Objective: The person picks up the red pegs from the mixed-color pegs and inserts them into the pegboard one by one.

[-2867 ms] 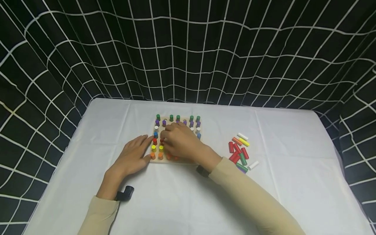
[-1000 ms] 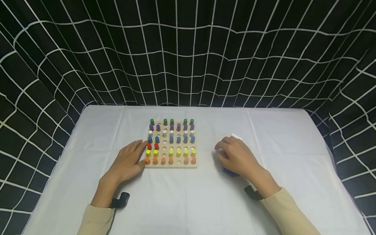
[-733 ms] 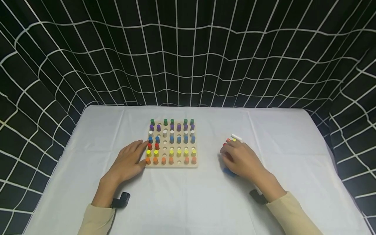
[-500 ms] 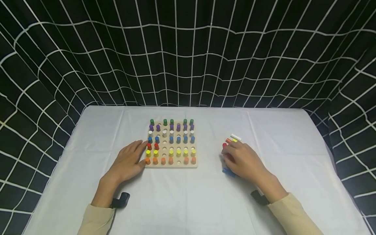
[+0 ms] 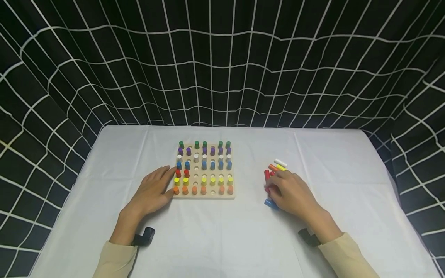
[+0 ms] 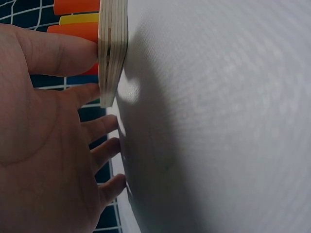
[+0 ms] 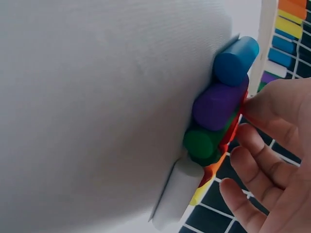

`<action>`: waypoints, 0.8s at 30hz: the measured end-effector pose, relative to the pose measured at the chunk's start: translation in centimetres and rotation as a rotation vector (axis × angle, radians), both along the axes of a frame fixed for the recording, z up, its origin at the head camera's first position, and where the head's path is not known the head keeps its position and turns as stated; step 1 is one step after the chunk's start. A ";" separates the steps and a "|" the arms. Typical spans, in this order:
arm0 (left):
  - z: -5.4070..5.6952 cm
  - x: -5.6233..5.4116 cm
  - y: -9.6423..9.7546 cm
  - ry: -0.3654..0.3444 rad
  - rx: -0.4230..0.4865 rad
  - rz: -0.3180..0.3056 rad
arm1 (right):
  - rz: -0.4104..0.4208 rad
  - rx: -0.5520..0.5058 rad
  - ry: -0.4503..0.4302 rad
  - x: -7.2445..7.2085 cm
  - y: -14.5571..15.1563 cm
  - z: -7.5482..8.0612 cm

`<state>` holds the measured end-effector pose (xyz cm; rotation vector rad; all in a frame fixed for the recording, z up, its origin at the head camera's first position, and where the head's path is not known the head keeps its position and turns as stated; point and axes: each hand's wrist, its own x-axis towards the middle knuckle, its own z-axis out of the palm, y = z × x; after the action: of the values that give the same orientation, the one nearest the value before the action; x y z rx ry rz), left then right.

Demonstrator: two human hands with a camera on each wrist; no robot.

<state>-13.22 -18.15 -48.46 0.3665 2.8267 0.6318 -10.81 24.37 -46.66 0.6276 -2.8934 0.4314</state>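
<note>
A wooden pegboard (image 5: 208,197) holds rows of upright coloured pegs, with bare holes among them. At its left side my left hand (image 5: 151,193) lies with fingers extended; thumb and index finger touch the board's edge, the other fingertips rest on the cloth. My right hand (image 5: 293,193) bends over a pile of loose pegs to the right. In the right wrist view its thumb tip meets a red peg (image 7: 233,127); whether the fingers pinch it is hidden. Nearest the wrist lie a blue peg (image 7: 235,62), a purple peg (image 7: 216,108), a green peg (image 7: 199,141) and a white peg (image 7: 179,193).
Beyond the right hand lie a white peg (image 5: 281,163), an orange peg (image 5: 273,167) and a yellow peg (image 5: 281,168). White cloth (image 5: 222,239) covers the table. A dark curtain with white netting (image 5: 226,69) surrounds its back and sides.
The right hand has moved from over the board to the loose pegs, then slightly right among them, uncovering some red ones. The left hand stays beside the board.
</note>
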 end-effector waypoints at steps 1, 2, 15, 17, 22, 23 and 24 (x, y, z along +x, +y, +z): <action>0.0 0.0 0.0 -0.003 -0.002 0.001 | 0.004 0.000 0.003 0.0 -0.1 0.0; 0.0 0.0 0.0 -0.004 -0.003 0.001 | 0.009 0.000 0.006 -0.1 -0.1 0.0; -0.3 0.0 0.0 -0.006 -0.005 0.010 | 0.077 0.048 0.058 -1.4 -1.6 0.1; -0.3 0.0 0.0 -0.008 -0.005 0.010 | 0.080 0.052 0.061 -1.5 -1.8 0.2; -0.3 -0.1 0.0 -0.011 -0.005 0.008 | 0.072 0.062 0.061 -1.7 -2.1 0.4; -0.2 -0.1 0.0 -0.010 -0.004 0.008 | 0.071 0.063 0.065 -1.7 -2.2 0.4; -0.2 -0.1 0.0 -0.010 -0.002 0.008 | 0.070 0.063 0.065 -1.8 -2.2 0.5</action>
<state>-13.32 -18.19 -48.69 0.3513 2.8208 0.6301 -12.58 22.13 -46.14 0.7401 -2.8397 0.3238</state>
